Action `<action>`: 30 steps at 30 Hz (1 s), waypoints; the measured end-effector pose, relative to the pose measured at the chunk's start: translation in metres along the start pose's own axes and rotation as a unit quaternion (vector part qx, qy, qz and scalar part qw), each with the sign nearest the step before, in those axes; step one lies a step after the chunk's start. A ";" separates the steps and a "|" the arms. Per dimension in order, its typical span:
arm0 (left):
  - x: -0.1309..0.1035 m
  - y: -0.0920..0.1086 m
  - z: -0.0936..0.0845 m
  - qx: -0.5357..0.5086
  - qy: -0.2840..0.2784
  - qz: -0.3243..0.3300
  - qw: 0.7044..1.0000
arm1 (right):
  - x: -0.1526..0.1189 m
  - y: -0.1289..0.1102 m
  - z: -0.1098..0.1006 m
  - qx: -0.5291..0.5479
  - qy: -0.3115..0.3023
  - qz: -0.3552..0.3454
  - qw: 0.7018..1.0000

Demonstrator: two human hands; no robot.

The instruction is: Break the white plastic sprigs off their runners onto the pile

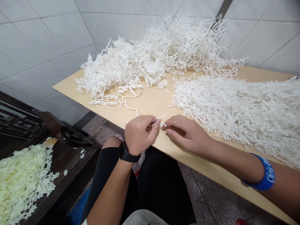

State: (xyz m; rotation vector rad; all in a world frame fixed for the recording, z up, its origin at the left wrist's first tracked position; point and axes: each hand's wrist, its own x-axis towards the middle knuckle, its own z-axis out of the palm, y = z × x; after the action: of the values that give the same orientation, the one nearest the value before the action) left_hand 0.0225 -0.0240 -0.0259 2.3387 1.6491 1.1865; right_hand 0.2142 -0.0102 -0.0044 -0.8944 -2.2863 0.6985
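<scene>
My left hand [140, 132], with a black watch on the wrist, is closed around a thin white branched plastic piece [160, 118] at the table's near edge. Close beside it on the right, my right hand [187, 132] pinches the curved end of the white piece between thumb and fingers. A blue band circles the right forearm. Just beyond my left hand, loose white sprigs [123, 99] lie on the tan tabletop [152, 101]. Most of the held piece is hidden by the fingers.
A large heap of white branched pieces [150, 56] lines the tiled wall. Another thick pile [239, 106] covers the table's right side. At the lower left, small pale flowers [25, 181] lie on a dark wooden seat [67, 159].
</scene>
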 end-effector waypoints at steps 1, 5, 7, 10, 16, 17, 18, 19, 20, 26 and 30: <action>0.000 0.000 0.000 0.000 0.000 0.000 1.000 | 0.000 0.000 0.000 0.000 0.000 0.000 1.000; 0.000 0.000 0.000 -0.003 -0.002 0.001 1.000 | 0.000 0.000 0.000 0.001 -0.001 0.002 1.000; 0.001 0.001 0.000 -0.005 -0.002 -0.001 1.000 | 0.000 -0.001 0.000 0.001 -0.001 0.005 1.000; 0.001 0.001 -0.001 -0.004 -0.004 -0.006 1.000 | 0.000 -0.001 0.000 0.003 -0.004 0.009 1.000; 0.000 0.001 -0.002 -0.006 -0.004 -0.004 1.000 | 0.000 -0.001 0.000 0.006 -0.004 0.010 1.000; 0.000 0.001 -0.002 -0.006 -0.003 -0.003 1.000 | 0.000 -0.001 0.000 0.006 -0.004 0.010 1.000; 0.000 0.001 -0.001 -0.006 -0.002 -0.003 1.000 | 0.000 -0.001 0.000 0.006 -0.004 0.010 1.000; 0.000 0.001 -0.001 -0.006 -0.001 -0.003 1.000 | 0.000 -0.001 0.000 0.005 -0.004 0.009 1.000; 0.000 0.001 -0.001 -0.006 -0.001 -0.003 1.000 | 0.000 -0.001 0.000 0.005 -0.004 0.009 1.000; 0.001 0.001 -0.002 -0.004 -0.006 -0.004 1.000 | 0.000 -0.002 -0.001 0.004 -0.004 0.009 1.000; 0.001 0.001 -0.002 -0.001 -0.007 -0.002 1.000 | 0.000 -0.002 -0.001 0.005 -0.008 0.012 1.000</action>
State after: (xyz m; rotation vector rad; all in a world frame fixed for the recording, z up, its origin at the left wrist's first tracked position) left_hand 0.0225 -0.0247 -0.0234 2.3351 1.6461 1.1670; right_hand 0.2138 -0.0109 -0.0026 -0.9163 -2.2864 0.7296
